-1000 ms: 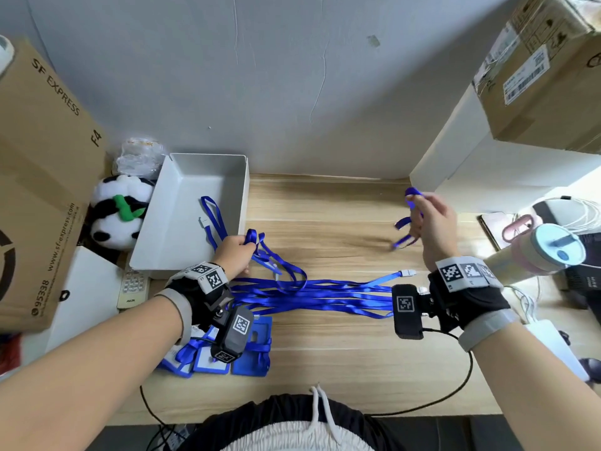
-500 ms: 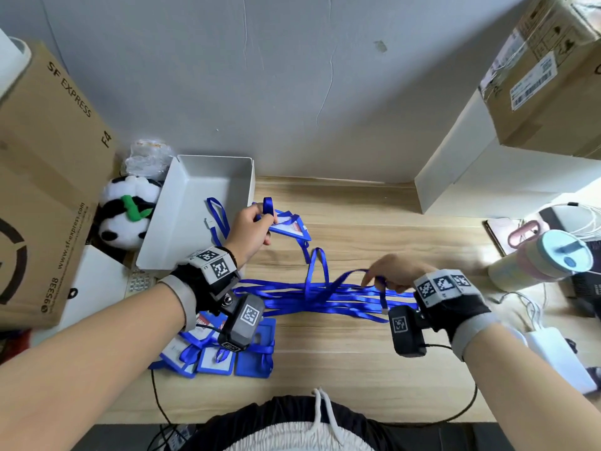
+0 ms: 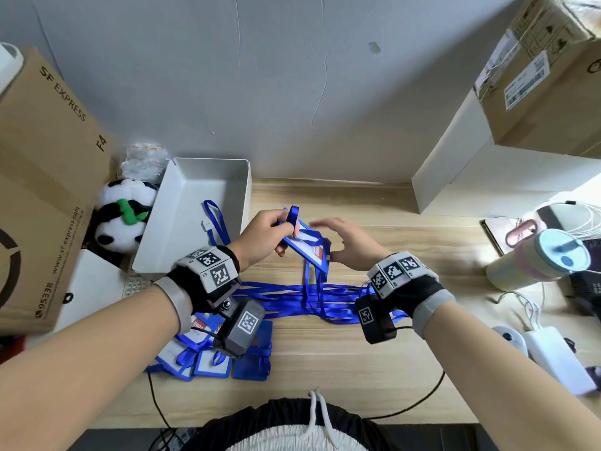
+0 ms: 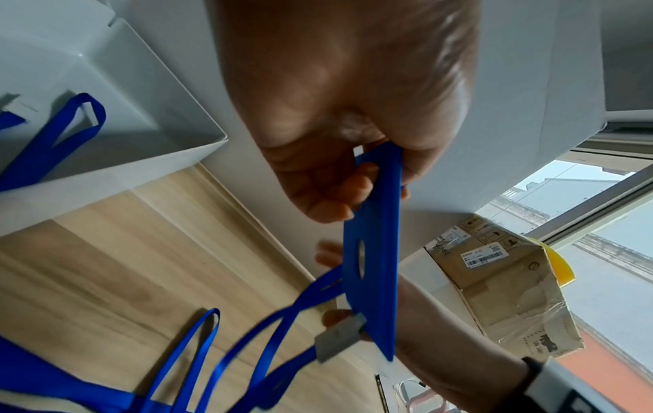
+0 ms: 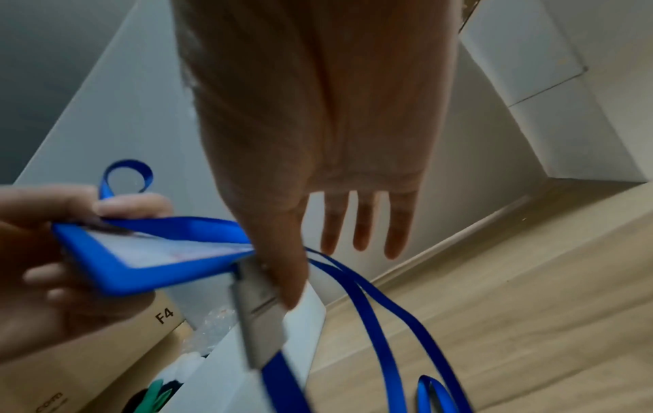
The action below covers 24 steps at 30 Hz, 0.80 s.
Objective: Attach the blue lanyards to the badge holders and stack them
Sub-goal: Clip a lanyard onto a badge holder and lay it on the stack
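Left hand still grips badge holder | right hand moved up from lanyards, fingers spread

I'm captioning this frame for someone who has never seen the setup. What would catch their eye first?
The blue badge holder held up over the middle of the desk, pinched at one end by the left hand, the right hand open beside it. Below, blue lanyards sprawl across the wood, with a pile of finished holders at the near left.
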Motion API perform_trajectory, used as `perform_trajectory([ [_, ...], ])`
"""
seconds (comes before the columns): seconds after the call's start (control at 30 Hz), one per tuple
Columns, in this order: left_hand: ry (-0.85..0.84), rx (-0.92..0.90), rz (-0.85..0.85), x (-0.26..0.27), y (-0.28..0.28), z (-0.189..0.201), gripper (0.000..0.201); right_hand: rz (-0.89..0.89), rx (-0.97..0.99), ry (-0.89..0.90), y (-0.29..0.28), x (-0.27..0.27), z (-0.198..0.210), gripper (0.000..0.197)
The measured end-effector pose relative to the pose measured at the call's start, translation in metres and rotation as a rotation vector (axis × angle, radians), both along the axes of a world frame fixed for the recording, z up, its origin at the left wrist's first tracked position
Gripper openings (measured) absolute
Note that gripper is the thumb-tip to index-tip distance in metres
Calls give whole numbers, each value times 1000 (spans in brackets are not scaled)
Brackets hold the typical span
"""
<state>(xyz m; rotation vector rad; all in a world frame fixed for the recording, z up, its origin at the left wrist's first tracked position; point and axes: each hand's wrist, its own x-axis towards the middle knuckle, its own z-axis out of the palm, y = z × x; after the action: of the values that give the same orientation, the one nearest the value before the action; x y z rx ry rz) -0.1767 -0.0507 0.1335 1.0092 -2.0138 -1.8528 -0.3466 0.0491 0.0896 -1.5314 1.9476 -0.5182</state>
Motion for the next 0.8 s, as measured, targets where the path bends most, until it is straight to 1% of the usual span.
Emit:
perform_trajectory([
  [0.03,-1,14,-14,0,-1,3,28,15,42,-6,-2,0,-2,47],
  [0.07,-1,27,-13,1,-3,6,25,0,90,-62,-2,1,-5,34],
  [0.1,1,37,-3,1,-6,8,21,-47,126,-175,0,2,-7,21],
  [0.13,1,40,18,2,-10,11,20,-114,137,-325,1,4,-8,11],
  [0.17,-4,37,49,4,-14,12,24,-204,128,-467,2,6,-10,11],
  [0.23,-15,26,122,7,-23,14,38,-411,113,-650,7,4,-15,26],
  [0.3,21,22,221,7,-29,15,43,-576,114,-724,12,-2,-17,33],
  [0.4,85,-13,431,6,-39,17,43,-746,65,-792,20,-13,-16,32],
  [0.43,99,-26,488,6,-43,17,44,-793,41,-801,22,-17,-15,31],
  [0.5,134,-22,546,4,-46,18,48,-887,-16,-789,25,-25,-14,29],
  [0.57,178,-3,549,1,-45,21,49,-983,-45,-762,28,-35,-18,26],
  [0.67,224,8,514,-4,-42,28,41,-1086,41,-691,34,-50,-31,10],
  [0.7,230,9,499,-6,-41,30,38,-1095,99,-624,36,-54,-35,16],
  [0.77,234,11,458,-9,-42,33,36,-1061,203,-391,37,-61,-41,43],
  [0.8,231,7,433,-12,-41,34,36,-1032,203,-286,36,-61,-39,57],
])
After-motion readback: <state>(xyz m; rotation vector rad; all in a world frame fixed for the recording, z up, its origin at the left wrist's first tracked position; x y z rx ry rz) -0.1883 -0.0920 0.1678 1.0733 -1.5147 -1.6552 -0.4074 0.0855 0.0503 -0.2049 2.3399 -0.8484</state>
